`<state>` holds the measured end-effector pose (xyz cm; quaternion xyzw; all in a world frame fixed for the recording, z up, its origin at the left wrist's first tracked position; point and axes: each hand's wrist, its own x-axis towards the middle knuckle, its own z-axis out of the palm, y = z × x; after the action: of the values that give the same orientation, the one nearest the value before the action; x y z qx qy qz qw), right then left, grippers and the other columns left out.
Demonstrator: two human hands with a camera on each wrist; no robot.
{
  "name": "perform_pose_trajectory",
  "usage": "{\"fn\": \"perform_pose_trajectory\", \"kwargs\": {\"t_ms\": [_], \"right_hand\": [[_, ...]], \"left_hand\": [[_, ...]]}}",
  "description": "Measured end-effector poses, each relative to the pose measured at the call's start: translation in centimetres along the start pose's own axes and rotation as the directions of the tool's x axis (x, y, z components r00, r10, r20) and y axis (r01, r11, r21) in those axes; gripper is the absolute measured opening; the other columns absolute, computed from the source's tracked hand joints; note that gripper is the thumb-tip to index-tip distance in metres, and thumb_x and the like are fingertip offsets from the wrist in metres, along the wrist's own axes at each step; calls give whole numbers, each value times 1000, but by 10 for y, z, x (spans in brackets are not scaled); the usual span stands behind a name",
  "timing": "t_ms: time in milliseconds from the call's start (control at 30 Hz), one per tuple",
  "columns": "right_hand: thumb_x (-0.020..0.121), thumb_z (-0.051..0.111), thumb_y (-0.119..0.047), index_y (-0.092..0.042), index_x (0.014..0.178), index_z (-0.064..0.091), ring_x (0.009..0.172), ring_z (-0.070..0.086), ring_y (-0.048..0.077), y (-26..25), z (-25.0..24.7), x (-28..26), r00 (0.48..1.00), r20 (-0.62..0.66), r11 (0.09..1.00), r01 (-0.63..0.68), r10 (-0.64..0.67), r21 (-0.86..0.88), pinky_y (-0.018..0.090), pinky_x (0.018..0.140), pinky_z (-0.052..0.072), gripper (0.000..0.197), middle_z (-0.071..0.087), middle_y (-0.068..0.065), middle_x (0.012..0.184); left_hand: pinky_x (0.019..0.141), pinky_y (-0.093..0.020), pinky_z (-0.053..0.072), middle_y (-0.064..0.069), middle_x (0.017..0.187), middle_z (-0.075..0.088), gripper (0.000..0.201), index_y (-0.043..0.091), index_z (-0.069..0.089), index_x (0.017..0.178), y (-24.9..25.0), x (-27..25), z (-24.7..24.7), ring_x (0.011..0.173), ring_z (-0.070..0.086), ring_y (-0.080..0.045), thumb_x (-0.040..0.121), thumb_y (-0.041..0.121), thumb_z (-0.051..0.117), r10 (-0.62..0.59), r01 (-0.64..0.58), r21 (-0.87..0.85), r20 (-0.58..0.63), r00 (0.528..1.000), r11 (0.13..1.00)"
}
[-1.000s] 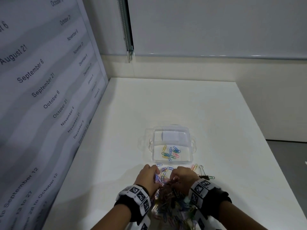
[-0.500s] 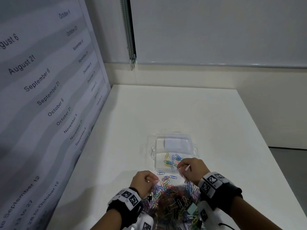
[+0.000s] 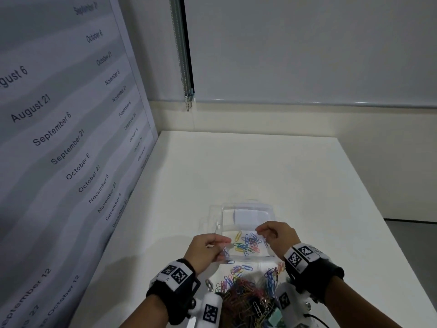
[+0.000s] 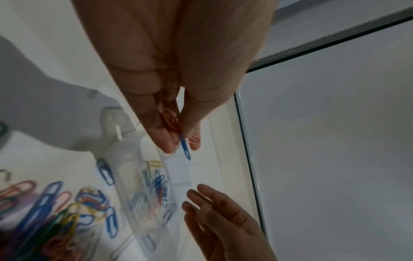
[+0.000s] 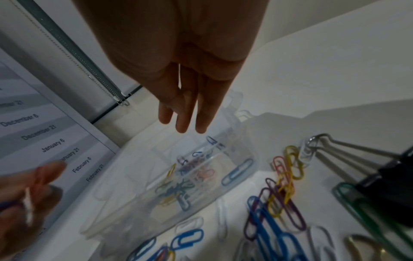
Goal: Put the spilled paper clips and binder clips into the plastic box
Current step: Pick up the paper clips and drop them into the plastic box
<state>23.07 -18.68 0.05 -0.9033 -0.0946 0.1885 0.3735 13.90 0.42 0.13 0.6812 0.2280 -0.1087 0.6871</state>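
Observation:
The clear plastic box (image 3: pixel 220 226) sits on the white table with several coloured paper clips (image 3: pixel 247 243) in it. My left hand (image 3: pixel 224 245) hovers over the box's near left corner and pinches a few paper clips (image 4: pixel 185 148), blue and red among them. Over the right side of the box my right hand (image 3: pixel 262 233) hangs with straight fingers (image 5: pixel 201 114) and holds nothing. The big spilled pile of paper clips (image 3: pixel 246 297) lies just in front of the box, between my wrists. A black binder clip (image 5: pixel 380 173) lies at the pile's right.
A wall panel printed with dates (image 3: pixel 71 138) stands along the table's left edge. The table's right edge (image 3: pixel 369 209) drops to the floor. A blind cord (image 3: pixel 188 100) hangs at the back wall. Bare table (image 3: pixel 236 166) lies beyond the box.
Both hands have left the pile and moved forward to the box. The right hand went first and has opened; the left followed, carrying clips.

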Motion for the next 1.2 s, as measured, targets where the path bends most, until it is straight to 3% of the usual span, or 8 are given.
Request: {"fn": "perform_pose_trajectory", "kwargs": {"t_ms": [267,467,633,733,833,967,1100,1200], "right_hand": [[75,49,2,-35,69,61,62,59,7,8,-10,-26,997,46,998,55,-56,18,13,62,49,40,66,-10,72],[77,53,-5,-15,83,72,79,60,16,39,-8,-43,998,58,978,45,-33,-206,16,70,40,23,69,-1,82],[35,85,-4,-13,74,72,58,68,22,79,3,-48,991,133,958,67,-31,-279,20,50,52,42,69,6,68],[45,70,-17,-4,85,71,59,65,32,85,9,-44,982,188,921,75,-2,-383,29,52,54,42,67,15,71],[52,40,-30,-7,73,70,48,59,28,75,15,-46,984,177,920,92,-25,-382,22,44,48,43,61,11,61],[67,59,-18,4,95,67,85,59,40,53,18,-58,984,173,890,111,-37,-442,37,72,50,37,60,26,92],[71,72,-27,-3,112,61,105,52,34,45,26,-64,983,183,928,72,-5,-365,35,89,43,49,56,20,110],[64,79,-38,-7,114,61,105,51,33,40,28,-65,981,193,937,86,-20,-339,37,91,43,61,55,19,113]], "left_hand": [[55,-14,55,-8,66,56,20,-1,65,92,16,28,19,44,59,-3,91,-8,46,16,-16,6,-38,999,1000],[58,-8,53,-12,83,61,28,-14,58,111,10,41,30,69,59,-13,93,-10,37,-46,48,40,-28,999,998],[64,-4,50,-18,112,64,33,-6,57,118,10,34,27,91,64,-14,92,-10,38,-45,42,87,40,998,995],[76,-7,47,-15,116,65,43,-3,57,120,8,26,25,109,61,-18,85,-19,37,43,-57,180,77,996,982],[73,-6,49,-8,97,68,37,1,63,107,5,12,26,91,63,-11,83,-19,42,139,-150,240,63,988,959],[67,-7,44,3,88,60,24,15,66,98,-11,-8,32,76,56,-7,80,-1,59,107,-163,554,132,985,817],[98,-26,39,-9,125,44,54,15,49,130,-36,-19,37,116,46,-24,79,19,66,-5,-228,842,265,964,489],[103,-38,38,-12,130,37,63,16,43,136,-44,-24,42,121,38,-29,79,30,67,46,-257,866,263,964,428]]}}
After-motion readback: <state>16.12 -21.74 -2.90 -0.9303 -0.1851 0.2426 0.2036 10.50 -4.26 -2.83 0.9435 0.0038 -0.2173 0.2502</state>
